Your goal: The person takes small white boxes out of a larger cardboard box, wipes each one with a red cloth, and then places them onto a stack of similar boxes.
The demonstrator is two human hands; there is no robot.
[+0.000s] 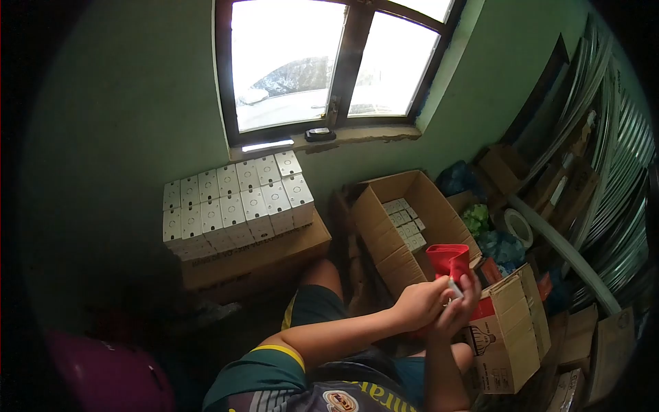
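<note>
My left hand (417,306) and my right hand (461,305) meet in front of me, both closed with the fingertips together. Between them shows a small white piece (454,288), too blurred to name its kind. A red, soft-looking pouch-like item (449,258) rises just above my fingers, its upper end folded. My right fingers press against the white piece and lie close to the red item's lower end. My left fingers touch the white piece from the other side; which fingers bear the red item is partly hidden.
An open cardboard box (374,220) holds several white boxes (405,223). At left, rows of white junction boxes (237,202) stand on a closed carton (257,257). Another carton (508,336) is beside my right arm. Coiled conduit (604,172) leans at right, beneath a window (343,69) wall.
</note>
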